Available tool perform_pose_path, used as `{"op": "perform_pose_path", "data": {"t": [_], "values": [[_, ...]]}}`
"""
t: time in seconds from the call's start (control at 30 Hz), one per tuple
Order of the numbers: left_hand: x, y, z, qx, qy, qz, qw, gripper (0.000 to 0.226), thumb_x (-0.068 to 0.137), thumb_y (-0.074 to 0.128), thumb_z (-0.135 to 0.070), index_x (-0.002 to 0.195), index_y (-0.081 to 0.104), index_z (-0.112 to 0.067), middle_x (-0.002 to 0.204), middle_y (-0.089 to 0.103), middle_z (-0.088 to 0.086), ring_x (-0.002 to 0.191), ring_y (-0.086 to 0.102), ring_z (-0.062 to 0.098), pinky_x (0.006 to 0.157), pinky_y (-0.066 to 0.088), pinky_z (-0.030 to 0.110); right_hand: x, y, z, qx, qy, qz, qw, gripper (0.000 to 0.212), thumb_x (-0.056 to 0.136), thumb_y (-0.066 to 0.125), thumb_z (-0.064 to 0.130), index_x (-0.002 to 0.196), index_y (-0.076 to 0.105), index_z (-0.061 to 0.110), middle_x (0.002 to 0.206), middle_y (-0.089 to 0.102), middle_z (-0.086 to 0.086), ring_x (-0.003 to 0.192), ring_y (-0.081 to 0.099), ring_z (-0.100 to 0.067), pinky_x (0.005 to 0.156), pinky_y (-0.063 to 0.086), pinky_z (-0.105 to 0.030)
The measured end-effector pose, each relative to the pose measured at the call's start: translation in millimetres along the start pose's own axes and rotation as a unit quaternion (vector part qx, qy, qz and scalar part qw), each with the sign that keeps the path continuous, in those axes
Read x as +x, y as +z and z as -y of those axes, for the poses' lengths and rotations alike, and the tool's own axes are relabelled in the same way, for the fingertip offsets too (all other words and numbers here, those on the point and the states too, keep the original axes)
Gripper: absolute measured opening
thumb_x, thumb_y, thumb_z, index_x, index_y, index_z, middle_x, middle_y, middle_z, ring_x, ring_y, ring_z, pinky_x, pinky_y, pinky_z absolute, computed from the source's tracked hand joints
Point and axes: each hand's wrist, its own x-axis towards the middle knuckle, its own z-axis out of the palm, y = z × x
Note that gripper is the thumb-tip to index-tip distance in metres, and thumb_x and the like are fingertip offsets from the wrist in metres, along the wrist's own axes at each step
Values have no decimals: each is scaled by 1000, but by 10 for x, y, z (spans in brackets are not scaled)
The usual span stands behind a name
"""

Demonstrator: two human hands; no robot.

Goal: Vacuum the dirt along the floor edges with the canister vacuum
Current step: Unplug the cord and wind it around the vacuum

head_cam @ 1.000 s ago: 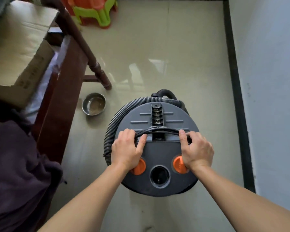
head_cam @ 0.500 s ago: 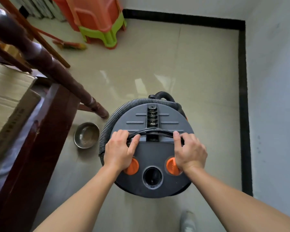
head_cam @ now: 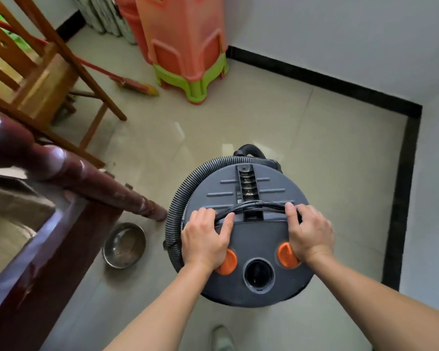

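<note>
Grey vacuum [head_cam: 256,234] advanced, bowl [head_cam: 124,245] now alongside

The vacuum lid [head_cam: 256,236] is made of dull grey plastic, and its hose [head_cam: 174,206] is ribbed. The bowl [head_cam: 124,245] is made of shiny metal. The floor [head_cam: 238,122] is tiled smooth and glossy.

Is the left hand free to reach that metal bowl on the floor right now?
Probably not yet: the left hand grips the black cord on the vacuum lid. Letting go, it finds the metal bowl just left, only the ribbed hose between.
</note>
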Motion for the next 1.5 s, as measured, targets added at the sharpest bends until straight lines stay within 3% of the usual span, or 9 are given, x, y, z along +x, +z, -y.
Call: {"op": "perform_pose_path", "data": {"t": [0.1,0.43,0.67,0.83,1.0,1.17,1.5], "values": [[447,31,-139,-21,-34,-26,999,52,87,34,-61,74,55,-15,78,56,-1,81,55,24,64,41,36,628,-18,182,1,-32,5,999,68,85,15,64,78,63,16,84,63,-9,86,59,-36,73,40,-39],[1744,-12,-255,-20,-101,-90,991,47,88,41,-53,70,53,-13,74,57,3,74,55,28,60,43,38,2222,120,921,-5,-124,33,992,60,89,24,56,72,63,14,74,61,-8,76,59,-35,67,41,-38],[2245,-142,-12,-48,-204,-183,960,44,93,36,-42,85,64,-8,84,62,9,80,54,34,76,40,38,3100,367,1814,-45,-250,107,961,51,93,32,51,74,65,16,78,63,-7,80,60,-34,72,43,-38],[2578,-291,178,-47,-276,-244,928,41,96,35,-34,87,64,-7,85,62,10,78,54,34,76,38,37,3499,634,2474,-50,-332,136,932,35,99,48,39,82,69,16,81,64,-7,85,61,-33,76,43,-39],[2937,-498,461,-52,-325,-272,904,42,97,34,-33,92,66,-7,88,65,10,80,55,34,76,40,40,3754,913,3134,-44,-369,142,918,37,99,49,39,79,67,14,82,64,-9,86,60,-36,72,41,-38],[3335,-742,789,-56,-352,-277,892,45,97,31,-34,93,67,-7,88,65,11,80,56,36,74,47,43,3991,1201,3733,-56,-394,141,906,37,100,46,41,79,64,17,81,62,-6,84,58,-35,65,29,-33],[4054,-1283,1506,-50,-378,-282,880,46,96,31,-33,92,67,-5,87,64,11,79,56,34,73,47,44,4322,1713,4913,-58,-449,153,878,37,101,46,37,79,64,13,78,61,-8,80,59,-35,63,33,-35]]}}
